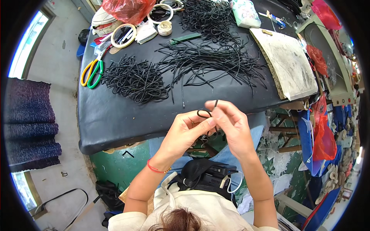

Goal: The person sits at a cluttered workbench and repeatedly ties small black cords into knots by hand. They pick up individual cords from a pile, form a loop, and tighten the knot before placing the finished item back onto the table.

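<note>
Close together over the table's near edge, my left hand and my right hand pinch one black cord. The cord bends into a small loop between the fingertips, and one end sticks up above my right fingers. Part of it is hidden behind the fingers. Beyond my hands, a spread of straight black cords lies on the dark padded table. To its left sits a heap of looped black cords. Another tangled pile of black cords lies at the back.
Scissors with yellow and green handles lie at the table's left edge. Rolls of tape, a red plastic bag and a green strip are farther back. A stained pale board lies at the right. A bag rests on my lap.
</note>
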The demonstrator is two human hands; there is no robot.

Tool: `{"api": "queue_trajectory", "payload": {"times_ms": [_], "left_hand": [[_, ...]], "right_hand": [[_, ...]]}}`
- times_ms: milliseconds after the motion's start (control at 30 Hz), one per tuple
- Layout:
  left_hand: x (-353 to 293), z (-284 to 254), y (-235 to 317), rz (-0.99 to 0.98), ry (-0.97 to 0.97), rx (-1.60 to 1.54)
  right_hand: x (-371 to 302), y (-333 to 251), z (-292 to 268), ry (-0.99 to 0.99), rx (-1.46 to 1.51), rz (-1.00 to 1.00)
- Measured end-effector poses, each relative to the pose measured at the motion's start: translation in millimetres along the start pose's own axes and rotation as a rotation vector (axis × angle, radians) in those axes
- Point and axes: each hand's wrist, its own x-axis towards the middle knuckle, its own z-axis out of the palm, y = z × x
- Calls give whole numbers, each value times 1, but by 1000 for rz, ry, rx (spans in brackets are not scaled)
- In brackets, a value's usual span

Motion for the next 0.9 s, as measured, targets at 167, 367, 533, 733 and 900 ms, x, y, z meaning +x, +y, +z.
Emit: {"api": "queue_trajectory", "payload": {"times_ms": [167,367,533,733,900], "left_hand": [[-3,0,1,-33,-17,-7],[-6,0,-2,-33,-23,23],[-6,6,-6,4,124,-136],[-4,7,-11,22,237,-189],[-11,8,-10,16,200,44]], "right_hand": [[2,4,-1,-10,170,70],[2,7,-4,2,302,199],[7,7,3,40,318,117],[-10,15,-17,54,1,89],[-12,16,-20,77,-136,-18]]}}
